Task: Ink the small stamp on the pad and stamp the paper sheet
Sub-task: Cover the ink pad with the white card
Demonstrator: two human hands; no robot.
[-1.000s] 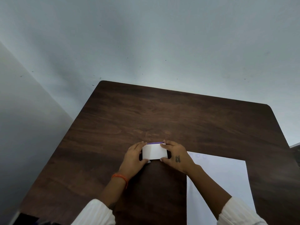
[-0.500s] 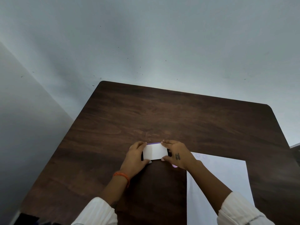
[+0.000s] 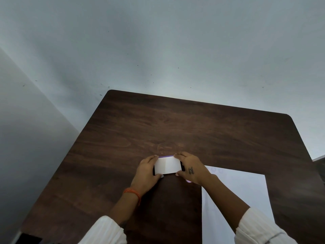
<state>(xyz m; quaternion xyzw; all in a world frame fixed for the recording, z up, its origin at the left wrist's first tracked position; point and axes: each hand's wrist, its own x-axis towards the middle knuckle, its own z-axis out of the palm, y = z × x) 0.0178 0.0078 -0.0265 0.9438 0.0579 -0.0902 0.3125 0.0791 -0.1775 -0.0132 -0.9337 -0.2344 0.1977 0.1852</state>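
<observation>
Dark wood table (image 3: pixel 175 124), pale wall behind. Both hands meet near the table's middle, around a small white pad case (image 3: pixel 168 165) with a thin purple edge along its far side. Left hand (image 3: pixel 146 175) grips the case's left end, fingers curled over the far corner, thumb at the near corner. Right hand (image 3: pixel 190 169) grips the right end the same way, fingers on the far corner, thumb at the near edge. Case lid looks closed and flat; ink surface not visible. Something pale pink (image 3: pixel 188 181) peeks out under the right palm; cannot tell whether it is the stamp. Paper sheet (image 3: pixel 246 194) lies flat on the table to the right of the case, under the right forearm, running off the bottom of view. Faint round marks (image 3: pixel 216 170) near its far left corner, too dim to read. Orange band (image 3: pixel 132 192) on left wrist; white sleeves (image 3: pixel 105 231) on both arms.
</observation>
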